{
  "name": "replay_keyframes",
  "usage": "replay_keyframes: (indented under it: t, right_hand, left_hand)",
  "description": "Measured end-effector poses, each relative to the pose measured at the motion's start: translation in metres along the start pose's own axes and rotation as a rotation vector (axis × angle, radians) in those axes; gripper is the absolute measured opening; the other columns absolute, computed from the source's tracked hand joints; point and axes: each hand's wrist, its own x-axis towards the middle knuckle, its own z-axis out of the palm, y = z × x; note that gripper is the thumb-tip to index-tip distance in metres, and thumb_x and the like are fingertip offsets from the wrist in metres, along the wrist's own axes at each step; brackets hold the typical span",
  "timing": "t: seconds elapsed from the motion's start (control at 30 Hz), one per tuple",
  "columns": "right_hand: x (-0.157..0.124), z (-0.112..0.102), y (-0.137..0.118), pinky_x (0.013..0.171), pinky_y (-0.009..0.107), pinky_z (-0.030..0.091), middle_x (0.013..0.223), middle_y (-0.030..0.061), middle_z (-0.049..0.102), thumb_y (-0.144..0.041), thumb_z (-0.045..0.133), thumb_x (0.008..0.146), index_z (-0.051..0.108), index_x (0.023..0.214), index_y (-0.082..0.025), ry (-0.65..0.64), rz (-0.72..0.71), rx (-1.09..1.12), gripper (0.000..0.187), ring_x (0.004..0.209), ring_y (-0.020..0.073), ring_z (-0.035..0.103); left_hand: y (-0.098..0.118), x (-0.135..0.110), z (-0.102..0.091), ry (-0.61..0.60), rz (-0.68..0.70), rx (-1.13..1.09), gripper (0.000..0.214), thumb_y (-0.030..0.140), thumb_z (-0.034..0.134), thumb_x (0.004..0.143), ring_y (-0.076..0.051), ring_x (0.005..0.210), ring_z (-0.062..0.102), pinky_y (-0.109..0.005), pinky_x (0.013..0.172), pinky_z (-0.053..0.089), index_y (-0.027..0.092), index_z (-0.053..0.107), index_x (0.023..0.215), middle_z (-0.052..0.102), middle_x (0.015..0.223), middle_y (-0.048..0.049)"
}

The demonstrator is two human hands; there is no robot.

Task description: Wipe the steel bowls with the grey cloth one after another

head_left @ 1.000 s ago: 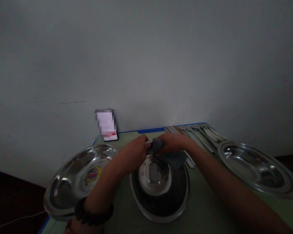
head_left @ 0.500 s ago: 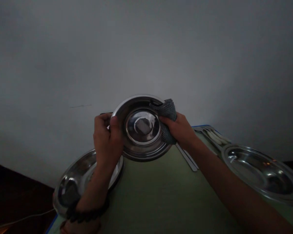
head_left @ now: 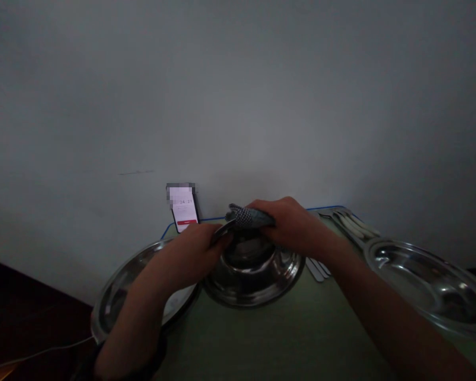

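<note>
A round steel plate (head_left: pixel 254 275) is held low over the green table, tipped toward me. My left hand (head_left: pixel 194 251) is closed on its left rim. My right hand (head_left: pixel 289 225) is closed on a grey checked cloth (head_left: pixel 246 216), which it presses on the plate's far rim. The inside of the plate is mostly in shadow under my hands.
A second steel plate (head_left: pixel 119 296) lies at the left, partly under my left arm. A third steel plate (head_left: pixel 424 286) lies at the right. Spoons and flat cutlery (head_left: pixel 351 225) sit at the table's far right. A lit phone (head_left: pixel 184 209) leans on the wall.
The plate was held up upright facing me half a second ago; now both hands have brought it down low and tilted over the table, the cloth staying on its rim.
</note>
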Motion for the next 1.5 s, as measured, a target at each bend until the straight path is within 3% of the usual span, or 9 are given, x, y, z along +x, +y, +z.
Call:
replay_keyframes:
  t: [0.23, 0.37, 0.6, 0.77, 0.9, 1.0, 1.1, 1.3, 1.5]
  right_hand:
    - [-0.006, -0.011, -0.004, 0.078, 0.026, 0.045, 0.101, 0.0040, 0.070, -0.016, 0.053, 0.076, 0.061, 0.108, -0.020, -0.196, -0.067, 0.109, 0.033, 0.088, 0.0162, 0.063]
    - [-0.006, -0.009, -0.001, 0.081, 0.027, 0.044, 0.099, 0.0047, 0.070, -0.011, 0.051, 0.077, 0.065, 0.099, -0.018, -0.176, -0.051, 0.026, 0.027, 0.091, 0.0166, 0.063]
    - [0.004, 0.008, 0.016, 0.067, 0.025, 0.042, 0.083, 0.0038, 0.071, -0.029, 0.057, 0.085, 0.065, 0.099, -0.017, 0.142, 0.036, -0.012, 0.020, 0.072, 0.0148, 0.062]
    - [0.008, 0.006, 0.024, 0.066, 0.028, 0.045, 0.083, 0.0044, 0.070, -0.039, 0.056, 0.083, 0.065, 0.088, -0.016, 0.526, 0.193, 0.266, 0.026, 0.076, 0.0170, 0.061]
    - [0.014, 0.026, 0.030, 0.065, 0.030, 0.050, 0.085, 0.0074, 0.070, -0.047, 0.059, 0.077, 0.063, 0.092, -0.014, 0.634, 0.438, 0.799, 0.036, 0.073, 0.0180, 0.064]
    - [0.016, 0.037, 0.036, 0.070, 0.033, 0.052, 0.094, 0.0107, 0.071, -0.036, 0.068, 0.068, 0.063, 0.097, -0.012, 0.616, 0.528, 0.991, 0.038, 0.076, 0.0186, 0.066]
    - [0.014, 0.029, 0.042, 0.071, 0.034, 0.053, 0.095, 0.0102, 0.072, -0.031, 0.069, 0.067, 0.064, 0.096, -0.013, 0.623, 0.473, 0.846, 0.035, 0.079, 0.0199, 0.066]
    - [0.003, 0.006, 0.038, 0.093, 0.038, 0.049, 0.110, 0.0032, 0.071, -0.009, 0.052, 0.075, 0.066, 0.111, -0.019, 0.449, 0.026, 0.191, 0.040, 0.102, 0.0193, 0.065]
    - [0.003, 0.021, 0.040, 0.111, 0.038, 0.036, 0.131, -0.0030, 0.060, 0.005, 0.042, 0.068, 0.059, 0.124, -0.026, 0.176, -0.225, 0.006, 0.066, 0.127, 0.0125, 0.049]
  left_hand:
    - [0.001, -0.002, 0.001, 0.040, 0.042, -0.016, 0.024, 0.027, 0.046, 0.077, -0.023, 0.073, 0.065, -0.034, 0.069, 0.050, 0.025, 0.069, 0.077, 0.072, 0.078, -0.0048]
    - [0.009, -0.004, 0.001, 0.057, 0.050, 0.039, 0.027, 0.032, 0.045, 0.080, -0.023, 0.071, 0.065, -0.032, 0.066, 0.049, 0.025, 0.070, 0.075, 0.072, 0.075, -0.0053]
    - [0.005, -0.003, -0.009, 0.168, -0.037, 0.016, 0.034, 0.041, 0.042, 0.083, -0.023, 0.064, 0.064, -0.032, 0.058, 0.047, 0.022, 0.067, 0.068, 0.070, 0.068, -0.0049]
    - [0.006, 0.001, -0.011, 0.567, -0.088, -0.150, 0.029, 0.042, 0.047, 0.085, -0.023, 0.076, 0.064, -0.036, 0.070, 0.050, 0.020, 0.066, 0.085, 0.070, 0.079, -0.0040]
    - [0.013, 0.012, 0.008, 0.848, -0.023, -0.393, 0.034, 0.039, 0.049, 0.088, -0.023, 0.104, 0.060, -0.038, 0.092, 0.047, 0.022, 0.058, 0.116, 0.066, 0.114, -0.0047]
    - [0.010, 0.019, 0.019, 0.772, 0.016, -0.544, 0.041, 0.039, 0.047, 0.089, -0.023, 0.113, 0.057, -0.039, 0.096, 0.046, 0.022, 0.050, 0.126, 0.062, 0.124, -0.0063]
    - [0.002, 0.017, 0.013, 0.573, 0.051, -0.500, 0.045, 0.040, 0.050, 0.088, -0.023, 0.112, 0.059, -0.039, 0.094, 0.047, 0.022, 0.049, 0.128, 0.062, 0.124, -0.0075]
    - [-0.002, 0.002, -0.007, 0.345, -0.071, -0.171, 0.039, 0.041, 0.052, 0.083, -0.025, 0.093, 0.068, -0.039, 0.081, 0.051, 0.017, 0.062, 0.112, 0.071, 0.108, -0.0117]
    - [0.001, 0.012, 0.018, 0.177, -0.108, 0.239, 0.039, 0.034, 0.043, 0.086, -0.028, 0.084, 0.069, -0.039, 0.073, 0.051, 0.014, 0.058, 0.117, 0.072, 0.099, -0.0162]
